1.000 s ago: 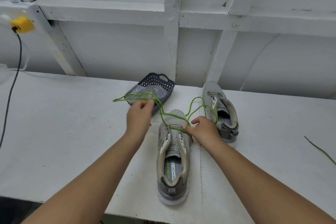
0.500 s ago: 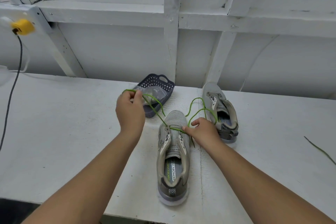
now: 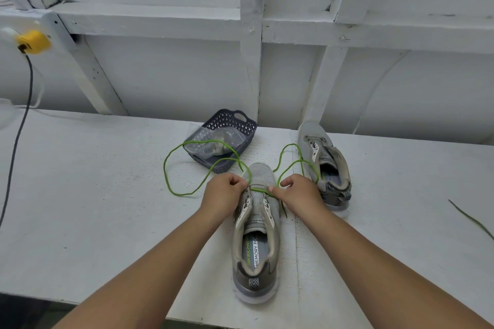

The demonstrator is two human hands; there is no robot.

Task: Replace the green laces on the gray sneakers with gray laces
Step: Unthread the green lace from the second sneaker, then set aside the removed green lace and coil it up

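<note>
Nearest on the white table (image 3: pixel 93 208) stands a gray sneaker (image 3: pixel 256 235), heel toward the viewer, with only its front eyelets threaded. Both hands meet there: the left hand (image 3: pixel 223 193) and the right hand (image 3: pixel 299 192) each pinch the green lace (image 3: pixel 171 165) where it crosses the front eyelets — its long ends loop away over the tabletop on either side. Just beyond on the right stands the second gray sneaker (image 3: pixel 324 165), partly hidden by the right hand. Farther left, a dark perforated basket (image 3: pixel 235 121) holds a clear plastic bag (image 3: pixel 213 139) — its contents are hard to make out. A dark strand (image 3: pixel 470 218) is cut off at the right edge.
</note>
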